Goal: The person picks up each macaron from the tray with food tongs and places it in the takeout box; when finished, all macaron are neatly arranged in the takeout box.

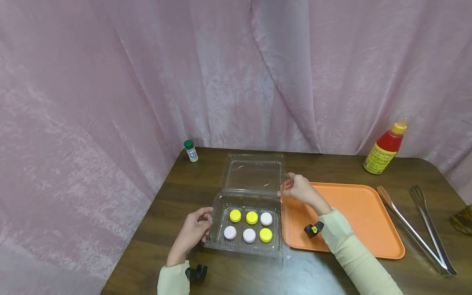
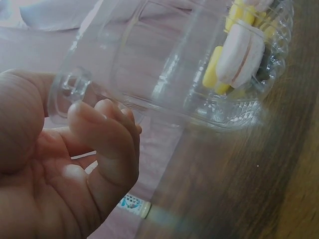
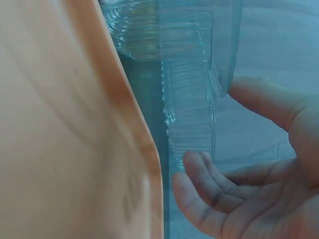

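A clear plastic clamshell container (image 1: 243,248) lies on the table with its lid (image 1: 253,173) folded back. Inside sit three yellow macarons (image 1: 235,216) and three white macarons (image 1: 248,235) in two rows; a white macaron (image 2: 241,55) shows through the side in the left wrist view. My left hand (image 1: 191,231) pinches the container's left rim between thumb and curled forefinger (image 2: 107,134). At the right end of the hinge, my right hand (image 1: 300,189) touches the rim with its thumb (image 3: 259,99). Its other fingers are loosely bent beside the lid, apart from the thumb.
An orange tray (image 1: 350,213) lies right of the container, under my right forearm. Metal tongs (image 1: 424,229) rest beyond it. A red sauce bottle (image 1: 385,147) and a small green-capped shaker (image 1: 191,150) stand at the back. Part of a dark glass object (image 1: 462,219) shows far right.
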A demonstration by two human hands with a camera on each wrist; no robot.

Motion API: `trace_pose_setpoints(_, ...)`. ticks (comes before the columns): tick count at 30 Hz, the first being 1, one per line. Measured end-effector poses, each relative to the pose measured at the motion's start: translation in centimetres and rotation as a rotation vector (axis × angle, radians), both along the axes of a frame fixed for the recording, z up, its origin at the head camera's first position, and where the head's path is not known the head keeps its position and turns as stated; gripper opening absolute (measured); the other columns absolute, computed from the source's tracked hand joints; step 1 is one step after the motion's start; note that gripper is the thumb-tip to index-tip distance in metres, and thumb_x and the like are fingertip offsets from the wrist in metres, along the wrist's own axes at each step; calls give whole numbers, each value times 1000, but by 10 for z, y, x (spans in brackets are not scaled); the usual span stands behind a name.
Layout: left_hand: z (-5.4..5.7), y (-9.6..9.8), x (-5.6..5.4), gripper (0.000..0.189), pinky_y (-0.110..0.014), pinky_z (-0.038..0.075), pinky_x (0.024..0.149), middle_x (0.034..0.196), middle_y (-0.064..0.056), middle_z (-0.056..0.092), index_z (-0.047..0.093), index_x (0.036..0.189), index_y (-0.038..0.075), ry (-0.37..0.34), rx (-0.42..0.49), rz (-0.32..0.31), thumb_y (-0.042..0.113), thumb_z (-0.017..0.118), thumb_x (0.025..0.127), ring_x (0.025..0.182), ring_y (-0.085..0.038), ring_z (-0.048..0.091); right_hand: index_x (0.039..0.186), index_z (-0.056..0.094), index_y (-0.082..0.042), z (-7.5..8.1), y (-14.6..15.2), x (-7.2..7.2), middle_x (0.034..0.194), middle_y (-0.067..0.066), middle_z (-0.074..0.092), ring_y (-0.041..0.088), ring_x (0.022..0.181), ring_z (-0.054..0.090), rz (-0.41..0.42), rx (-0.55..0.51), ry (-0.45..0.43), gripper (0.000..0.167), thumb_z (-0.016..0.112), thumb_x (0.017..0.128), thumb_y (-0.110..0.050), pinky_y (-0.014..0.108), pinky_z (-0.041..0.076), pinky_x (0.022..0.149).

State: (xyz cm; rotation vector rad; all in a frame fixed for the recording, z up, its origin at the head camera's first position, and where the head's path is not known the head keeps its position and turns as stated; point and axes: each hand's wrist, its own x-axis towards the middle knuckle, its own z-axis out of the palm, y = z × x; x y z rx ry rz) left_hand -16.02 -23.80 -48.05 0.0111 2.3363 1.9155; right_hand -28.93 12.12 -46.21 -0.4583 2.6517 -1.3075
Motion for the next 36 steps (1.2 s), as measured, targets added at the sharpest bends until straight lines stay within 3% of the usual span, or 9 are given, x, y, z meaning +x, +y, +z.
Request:
trace_pose_setpoints(5, 1, 0, 0, 45, -21, 42, 42, 98, -16, 53, 52, 134, -12, 3, -3, 2, -11, 54, 90, 55, -12, 47, 146, 34, 17, 3, -1, 2, 110, 21, 64, 28, 90, 64, -36, -8, 57, 88, 82, 76, -9, 39, 53, 75)
trace_pose_setpoints(9, 1, 0, 0, 45, -21, 42, 42, 99, -16, 53, 52, 134, -12, 2, -2, 8, -11, 54, 89, 55, -12, 47, 144, 38, 15, 5, -2, 5, 109, 22, 65, 33, 95, 66, -69, -52, 122, 73, 73, 83, -3, 44, 55, 81)
trace_pose_setpoints(14, 2, 0, -1, 45, -22, 41, 42, 98, -14, 53, 52, 135, -12, 1, -10, 12, -10, 54, 90, 55, -13, 47, 141, 45, 14, 8, -1, 9, 101, 17, 69, 31, 88, 68, -96, -117, 167, 55, 64, 90, 5, 38, 56, 73)
trace_pose_setpoints(20, 1, 1, -1, 43, -22, 42, 42, 96, -13, 53, 53, 134, -12, -11, -16, 18, -11, 54, 91, 56, -13, 47, 130, 56, 12, 10, -1, 12, 97, 17, 69, 32, 85, 69, -112, -153, 176, 38, 62, 92, 8, 34, 56, 73)
trace_pose_setpoints(26, -2, 1, -2, 43, -21, 41, 42, 96, -14, 53, 53, 133, -12, 3, -11, 20, -12, 54, 90, 55, -12, 47, 114, 61, 9, 16, 1, 18, 96, 19, 68, 33, 83, 70, -110, -179, 207, 20, 63, 94, 7, 32, 58, 71)
trace_pose_setpoints(36, -3, -1, -2, 42, -21, 41, 42, 94, -16, 53, 53, 132, -15, 43, -20, 13, -12, 53, 90, 54, -12, 47, 99, 69, -4, 29, 4, 35, 93, 8, 71, 21, 76, 62, -86, -87, 322, 5, 67, 96, -8, 34, 52, 67)
